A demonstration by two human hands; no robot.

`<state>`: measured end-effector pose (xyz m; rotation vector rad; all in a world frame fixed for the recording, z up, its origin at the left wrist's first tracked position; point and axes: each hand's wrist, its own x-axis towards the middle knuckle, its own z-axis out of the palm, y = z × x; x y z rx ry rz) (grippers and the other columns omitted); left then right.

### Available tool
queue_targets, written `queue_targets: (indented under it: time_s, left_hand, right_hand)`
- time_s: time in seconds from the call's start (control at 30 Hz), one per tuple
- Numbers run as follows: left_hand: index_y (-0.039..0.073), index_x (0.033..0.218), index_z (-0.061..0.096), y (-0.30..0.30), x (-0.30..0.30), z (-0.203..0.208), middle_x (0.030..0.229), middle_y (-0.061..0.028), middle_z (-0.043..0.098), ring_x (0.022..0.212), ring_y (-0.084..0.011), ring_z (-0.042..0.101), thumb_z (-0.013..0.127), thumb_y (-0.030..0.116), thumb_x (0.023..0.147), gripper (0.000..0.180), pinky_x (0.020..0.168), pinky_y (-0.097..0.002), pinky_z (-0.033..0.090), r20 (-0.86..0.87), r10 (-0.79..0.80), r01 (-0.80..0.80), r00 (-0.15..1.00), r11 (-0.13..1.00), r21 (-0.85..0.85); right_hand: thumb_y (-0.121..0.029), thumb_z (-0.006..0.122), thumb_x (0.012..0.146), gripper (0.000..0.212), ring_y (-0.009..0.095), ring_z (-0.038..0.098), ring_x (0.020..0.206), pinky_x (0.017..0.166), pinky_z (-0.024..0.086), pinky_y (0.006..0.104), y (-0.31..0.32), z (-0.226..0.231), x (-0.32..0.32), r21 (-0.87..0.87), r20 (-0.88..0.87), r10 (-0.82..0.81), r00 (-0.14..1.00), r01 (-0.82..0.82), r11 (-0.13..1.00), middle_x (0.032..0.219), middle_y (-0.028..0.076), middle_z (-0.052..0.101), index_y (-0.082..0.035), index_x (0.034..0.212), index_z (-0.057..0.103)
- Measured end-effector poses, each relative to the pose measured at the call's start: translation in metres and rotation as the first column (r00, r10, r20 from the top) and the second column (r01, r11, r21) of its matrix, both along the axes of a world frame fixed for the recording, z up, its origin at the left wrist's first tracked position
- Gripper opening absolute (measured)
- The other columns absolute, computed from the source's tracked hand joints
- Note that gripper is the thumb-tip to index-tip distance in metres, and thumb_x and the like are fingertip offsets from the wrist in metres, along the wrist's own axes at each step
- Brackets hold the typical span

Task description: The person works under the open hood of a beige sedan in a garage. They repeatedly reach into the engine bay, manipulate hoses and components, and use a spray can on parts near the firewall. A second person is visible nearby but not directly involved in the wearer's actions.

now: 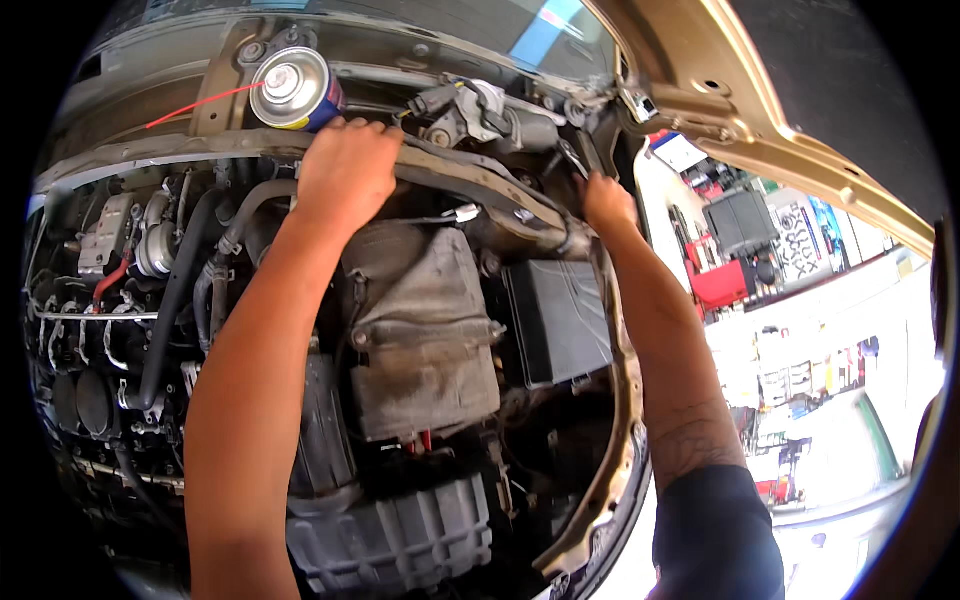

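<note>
My left hand (350, 165) rests on the curved metal cowl rail (455, 172), its fingers curled over the far edge. Just beyond those fingers stands a spray can (288, 92), a red straw sticking out to the left of its nozzle. At the right end of the cowl, my right hand (608, 205) is closed around a metal hand tool (571, 157) that looks like a ratchet; its far end is too dark to make out. Left of this tool sits a wiper motor (527, 130) with its bracket and plug.
Below my arms lies the engine bay, with a dirty heat shield (425, 385), a black lidded box (560, 325) and the engine (110, 245) at left. The raised hood (760, 120) slants overhead on the right. Tools and a black case (740, 222) lie beyond the fender.
</note>
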<state>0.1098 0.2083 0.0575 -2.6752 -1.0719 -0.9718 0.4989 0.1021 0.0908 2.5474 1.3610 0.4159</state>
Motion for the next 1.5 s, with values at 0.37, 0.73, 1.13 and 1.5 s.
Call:
queue_targets:
  time_s: [0.37,0.73,1.13,1.5]
  left_hand:
    - [0.005,0.098,0.068,0.011,0.013,-0.012,0.097,-0.0122,0.07,0.097,-0.0331,0.066,0.069,0.008,0.078,0.02,0.088,-0.0443,0.051,-0.05,0.017,-0.021,0.999,0.996,-0.084]
    - [0.005,0.096,0.067,0.009,0.007,-0.006,0.093,-0.0117,0.07,0.093,-0.0332,0.066,0.067,0.01,0.079,0.017,0.082,-0.0455,0.052,-0.036,0.004,-0.005,0.999,1.0,-0.018]
    - [0.004,0.102,0.069,0.016,-0.007,-0.013,0.097,-0.0143,0.07,0.094,-0.0348,0.066,0.064,0.006,0.079,0.024,0.083,-0.0459,0.052,-0.02,0.002,-0.003,1.0,1.0,-0.012]
    - [0.005,0.096,0.067,0.013,0.001,-0.011,0.091,-0.0119,0.07,0.093,-0.0322,0.066,0.064,0.007,0.08,0.016,0.085,-0.0446,0.05,-0.003,-0.045,0.045,0.999,0.999,-0.008]
  right_hand:
    - [-0.016,0.046,0.097,0.029,0.036,0.072,0.102,0.09,0.057,0.0469,0.016,-0.023,0.005,-0.127,0.06,0.131,0.99,-0.123,0.984,0.105,0.026,0.073,0.001,0.113,0.064]
    - [-0.027,0.046,0.103,0.034,0.039,0.071,0.103,0.088,0.057,0.0485,0.017,-0.007,0.002,-0.123,0.124,0.079,0.989,-0.064,0.99,0.106,0.023,0.073,-0.002,0.122,0.06]
    - [-0.016,0.048,0.097,0.03,0.038,0.072,0.102,0.09,0.058,0.0455,0.042,-0.015,-0.021,-0.162,0.07,0.133,0.989,-0.12,0.979,0.11,0.023,0.072,0.001,0.112,0.068]
    - [-0.017,0.044,0.099,0.03,0.045,0.069,0.103,0.088,0.056,0.053,0.023,-0.013,0.014,-0.168,0.159,0.121,0.98,-0.094,0.981,0.106,0.027,0.07,0.001,0.121,0.054]
